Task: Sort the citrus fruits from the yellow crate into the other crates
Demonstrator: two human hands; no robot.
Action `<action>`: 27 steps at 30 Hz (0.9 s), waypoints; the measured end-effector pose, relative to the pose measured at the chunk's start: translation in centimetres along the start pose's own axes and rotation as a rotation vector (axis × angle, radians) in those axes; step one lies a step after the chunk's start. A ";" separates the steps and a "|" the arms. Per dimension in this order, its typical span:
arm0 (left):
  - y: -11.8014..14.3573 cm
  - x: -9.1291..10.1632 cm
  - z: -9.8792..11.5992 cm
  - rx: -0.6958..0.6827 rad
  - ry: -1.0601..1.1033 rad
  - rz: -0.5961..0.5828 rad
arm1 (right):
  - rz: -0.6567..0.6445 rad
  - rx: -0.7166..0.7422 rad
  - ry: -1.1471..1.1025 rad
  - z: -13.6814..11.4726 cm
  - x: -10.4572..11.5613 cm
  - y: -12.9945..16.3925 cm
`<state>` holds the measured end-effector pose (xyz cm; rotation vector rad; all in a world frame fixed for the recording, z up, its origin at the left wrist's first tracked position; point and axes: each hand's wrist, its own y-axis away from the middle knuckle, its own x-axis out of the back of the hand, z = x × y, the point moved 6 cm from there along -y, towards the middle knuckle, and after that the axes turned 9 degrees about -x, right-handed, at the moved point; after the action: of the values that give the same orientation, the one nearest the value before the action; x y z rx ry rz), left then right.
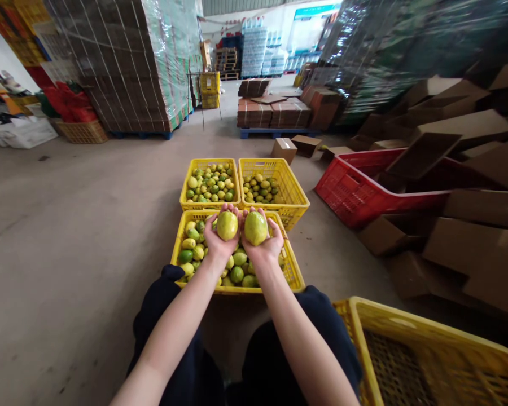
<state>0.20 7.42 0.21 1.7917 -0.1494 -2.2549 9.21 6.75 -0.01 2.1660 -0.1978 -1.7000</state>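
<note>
Head view: left hand [217,239] palm up, grip cupped around a yellow-green fruit [227,225]; right hand [266,243] likewise, grip cupped around a second yellow-green fruit [255,228], the two fruits side by side and just apart. Both held above the near yellow crate [294,276], roughly half filled with mixed green and yellow fruit. Just beyond, far left crate [186,192] well stocked, far right crate [296,189] holding fewer. Empty yellow crate [406,332] at lower right, red crate [351,194] and loose cardboard boxes [469,225] off to the right on the floor. Step judged: comparing or grading the pair before sorting. Next move likely calls for picking a destination crate for each, then lowering, not dropping, to avoid bruising.
</note>
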 end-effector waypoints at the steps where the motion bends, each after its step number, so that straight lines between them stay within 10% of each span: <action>1: 0.0 0.0 0.0 0.000 -0.002 -0.005 | 0.003 0.005 0.011 0.0 0.1 0.0; 10: 0.1 0.8 1.9 -0.014 -0.007 0.147 | 0.064 -0.015 0.374 0.2 0.7 -0.2; 22: -0.5 2.5 11.3 -0.161 0.028 0.434 | 0.720 -0.472 0.561 8.1 14.1 1.0; 27: -0.2 2.3 13.3 -0.172 0.041 0.426 | 0.656 -0.309 0.696 7.7 10.8 -4.0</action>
<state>-13.22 5.98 1.12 1.5434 -0.2896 -1.8710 4.18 5.16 -12.78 2.0049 -0.3659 -0.5431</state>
